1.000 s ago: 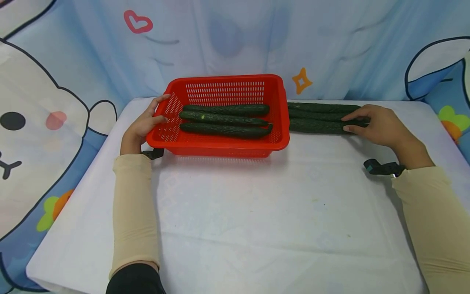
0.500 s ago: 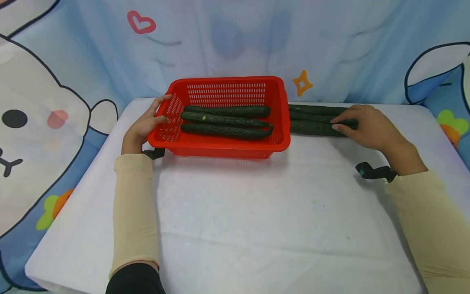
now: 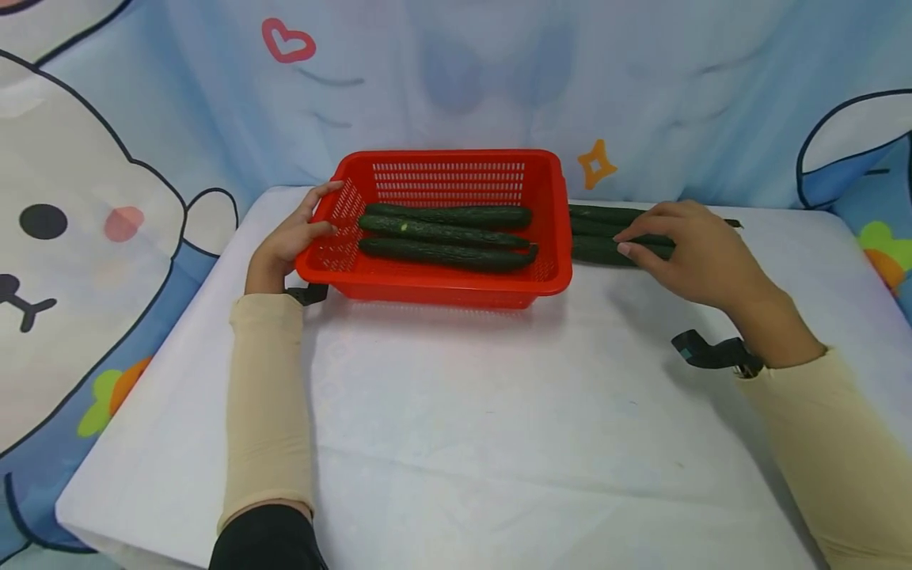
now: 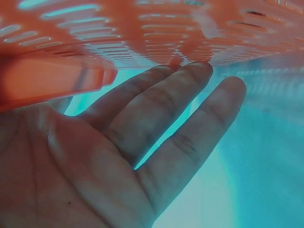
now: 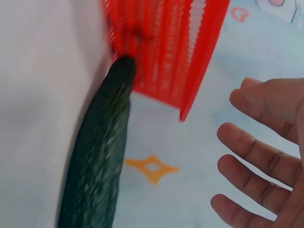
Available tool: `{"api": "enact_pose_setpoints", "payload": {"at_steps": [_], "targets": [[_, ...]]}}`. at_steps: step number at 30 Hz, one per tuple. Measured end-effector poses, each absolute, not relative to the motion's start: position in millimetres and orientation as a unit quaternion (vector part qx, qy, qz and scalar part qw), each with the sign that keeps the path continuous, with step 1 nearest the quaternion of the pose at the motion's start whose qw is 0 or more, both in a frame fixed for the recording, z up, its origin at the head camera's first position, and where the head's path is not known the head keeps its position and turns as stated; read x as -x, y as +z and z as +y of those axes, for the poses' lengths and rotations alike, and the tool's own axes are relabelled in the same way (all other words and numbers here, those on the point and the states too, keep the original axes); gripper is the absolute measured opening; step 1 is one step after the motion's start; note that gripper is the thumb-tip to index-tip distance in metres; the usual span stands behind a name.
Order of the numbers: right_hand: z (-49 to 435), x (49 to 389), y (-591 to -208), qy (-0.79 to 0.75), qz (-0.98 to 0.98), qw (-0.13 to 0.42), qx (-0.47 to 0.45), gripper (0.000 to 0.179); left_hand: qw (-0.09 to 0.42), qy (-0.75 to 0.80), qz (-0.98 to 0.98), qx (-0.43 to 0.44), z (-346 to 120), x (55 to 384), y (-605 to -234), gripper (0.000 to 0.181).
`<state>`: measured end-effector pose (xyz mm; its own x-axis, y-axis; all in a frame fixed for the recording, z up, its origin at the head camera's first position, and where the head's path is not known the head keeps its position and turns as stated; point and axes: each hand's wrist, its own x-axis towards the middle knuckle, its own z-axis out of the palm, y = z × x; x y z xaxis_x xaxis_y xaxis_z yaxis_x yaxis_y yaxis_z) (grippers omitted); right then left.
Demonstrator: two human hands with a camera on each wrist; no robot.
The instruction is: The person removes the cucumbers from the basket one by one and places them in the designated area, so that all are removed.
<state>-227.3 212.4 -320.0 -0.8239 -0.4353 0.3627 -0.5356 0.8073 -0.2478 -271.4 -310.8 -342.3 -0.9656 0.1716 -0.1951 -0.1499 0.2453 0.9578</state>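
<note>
A red slotted plastic basket (image 3: 435, 297) stands on the table with three dark green cucumbers (image 3: 452, 229) lying side by side inside. My left hand (image 3: 288, 237) holds the basket's left end, thumb and a finger over the rim. In the left wrist view, other fingers (image 4: 185, 142) stretch along the basket's outer side. More cucumbers (image 3: 594, 249) lie right of the basket, partly hidden by my right hand (image 3: 691, 253). That hand is above them with loosely bent fingers; in the right wrist view its fingertips are apart from the cucumber (image 5: 97, 156).
A white cloth covers the table (image 3: 499, 427). A printed blue curtain (image 3: 484, 79) hangs along its back edge, close behind the basket. Black wrist cameras sit at both cuffs, the right one (image 3: 712, 352) projecting over the table.
My right hand has moved left along the cucumbers toward the basket, uncovering their right ends. My left hand stays at the basket, and the whole head view has shifted slightly.
</note>
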Motion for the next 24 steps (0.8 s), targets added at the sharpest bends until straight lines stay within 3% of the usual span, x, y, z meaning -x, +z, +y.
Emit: {"api": "enact_pose_setpoints", "payload": {"at_steps": [8, 24], "targets": [[196.4, 211.8, -312.6, 0.205, -0.92, 0.178, -0.284, 0.017, 0.13, 0.614, 0.778, -0.003, -305.2, 274.9, -342.1, 0.07], [146.3, 204.0, -310.1, 0.246, -0.913, 0.136, -0.295, 0.017, 0.127, 0.606, 0.785, 0.006, -309.2, 271.9, -342.1, 0.069]]}}
